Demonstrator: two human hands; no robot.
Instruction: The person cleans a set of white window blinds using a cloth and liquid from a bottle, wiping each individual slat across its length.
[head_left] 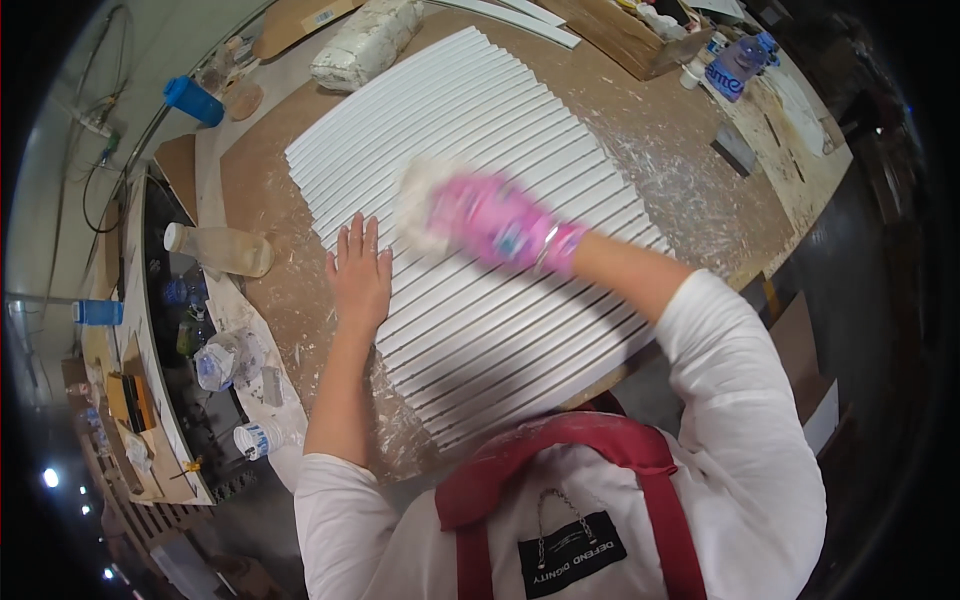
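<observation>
Long narrow white slats [480, 330] lie side by side over the brown board on the table, with dark gaps between the nearer ones. My bare left hand [361, 275] rests flat on their left ends, fingers stretched and slightly apart. Over the middle of the slats is my right hand [500, 222], in a pink patterned glove and smeared by motion. It is closed on a whitish cloth [424, 205], which is pressed against or just above the slats; its edges are blurred.
Left of the slats lie a cloudy bottle [235, 250], a crumpled plastic bottle [222, 362] and a white cup [258, 440]. A blue bottle [194, 101] and a white wrapped bundle [368, 45] are farther back. A grey block [734, 150] and water bottle [738, 68] stand right.
</observation>
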